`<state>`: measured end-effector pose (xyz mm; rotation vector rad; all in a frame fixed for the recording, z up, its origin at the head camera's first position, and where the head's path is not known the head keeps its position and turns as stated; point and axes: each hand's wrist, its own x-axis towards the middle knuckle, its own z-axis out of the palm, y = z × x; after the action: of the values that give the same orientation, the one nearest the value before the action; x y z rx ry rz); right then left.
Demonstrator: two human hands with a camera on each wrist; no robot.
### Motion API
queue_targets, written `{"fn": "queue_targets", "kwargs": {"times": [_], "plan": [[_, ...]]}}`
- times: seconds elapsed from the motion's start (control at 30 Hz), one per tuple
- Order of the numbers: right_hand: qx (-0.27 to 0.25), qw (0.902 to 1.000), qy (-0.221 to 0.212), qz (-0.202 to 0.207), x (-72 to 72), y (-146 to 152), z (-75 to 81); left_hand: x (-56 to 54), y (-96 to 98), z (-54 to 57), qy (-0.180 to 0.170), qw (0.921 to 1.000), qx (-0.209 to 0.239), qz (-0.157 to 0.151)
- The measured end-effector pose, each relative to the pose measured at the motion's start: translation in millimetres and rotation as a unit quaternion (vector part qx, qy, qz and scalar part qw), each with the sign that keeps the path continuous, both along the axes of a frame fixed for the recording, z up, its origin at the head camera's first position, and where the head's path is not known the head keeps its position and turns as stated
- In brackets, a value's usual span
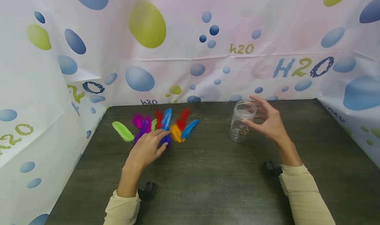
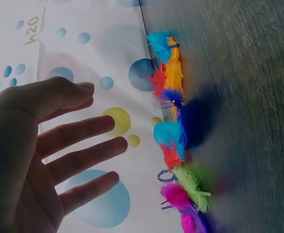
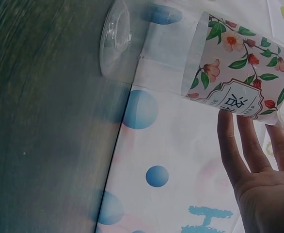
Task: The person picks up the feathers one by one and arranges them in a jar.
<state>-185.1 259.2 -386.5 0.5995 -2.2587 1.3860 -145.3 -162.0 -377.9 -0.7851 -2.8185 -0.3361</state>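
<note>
Several coloured feathers lie in a row at the back left of the table, among them a light green feather [image 1: 123,131], a yellow feather [image 1: 176,133] and a blue feather [image 1: 190,128]. My left hand [image 1: 147,146] is over the near side of the row, fingers spread and nothing held; in the left wrist view the feathers are beyond the fingertips. A clear jar [image 1: 239,132] with a flowered label [image 3: 244,63] stands upright, without a lid, at the back right. My right hand [image 1: 268,121] is beside it, thumb and fingers spread apart, fingertips right at its side.
The dark wood-look table [image 1: 207,179] meets a white sheet [image 1: 184,24] printed with blue and green bubbles, which rises behind and on both sides. A black piece of the wrist gear [image 1: 146,189] hangs under the left wrist, another [image 1: 270,167] by the right.
</note>
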Motion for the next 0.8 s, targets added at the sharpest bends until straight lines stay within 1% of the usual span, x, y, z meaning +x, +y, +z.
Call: {"fn": "queue_targets", "kwargs": {"times": [0.27,0.57,0.8], "plan": [[-0.004,0.9999,0.006,0.015,-1.4,-2.3,-0.9,0.7,1.5,-1.5,-0.009,1.0,0.0,0.001],[-0.019,0.9992,0.0,0.036,-2.3,-6.6,0.2,0.6,2.4,0.7,-0.013,0.9999,0.004,0.001],[-0.016,0.9988,0.002,0.047,-3.6,-9.5,1.4,1.1,3.1,1.3,-0.022,0.9997,0.007,0.007]]}}
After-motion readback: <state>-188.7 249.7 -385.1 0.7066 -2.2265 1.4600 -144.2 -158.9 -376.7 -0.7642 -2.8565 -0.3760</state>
